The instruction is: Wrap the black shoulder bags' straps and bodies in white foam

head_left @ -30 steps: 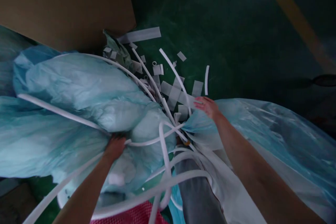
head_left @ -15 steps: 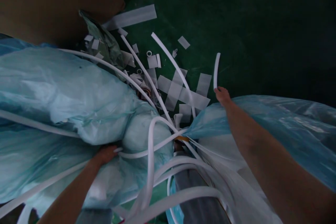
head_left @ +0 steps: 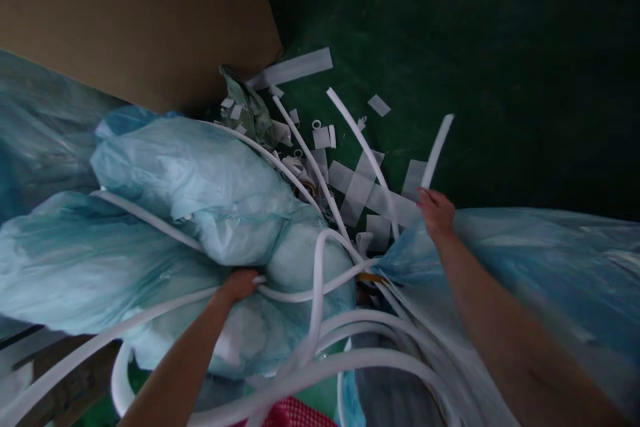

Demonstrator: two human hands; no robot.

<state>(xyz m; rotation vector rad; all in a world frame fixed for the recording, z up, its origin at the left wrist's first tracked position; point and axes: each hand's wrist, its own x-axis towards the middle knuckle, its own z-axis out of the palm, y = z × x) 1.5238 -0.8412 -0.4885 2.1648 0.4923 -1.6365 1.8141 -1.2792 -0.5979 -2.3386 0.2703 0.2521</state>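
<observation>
Dark floor [head_left: 500, 93], left hand's [head_left: 242, 284] fingertips hidden

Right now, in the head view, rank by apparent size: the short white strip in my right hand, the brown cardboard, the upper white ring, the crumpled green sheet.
1. Brown cardboard, clearly largest
2. Crumpled green sheet
3. Short white strip
4. Upper white ring

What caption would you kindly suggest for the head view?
Right hand holds a short white strip; left hand grips a curved white strip among bulging pale-blue plastic bags.
</observation>
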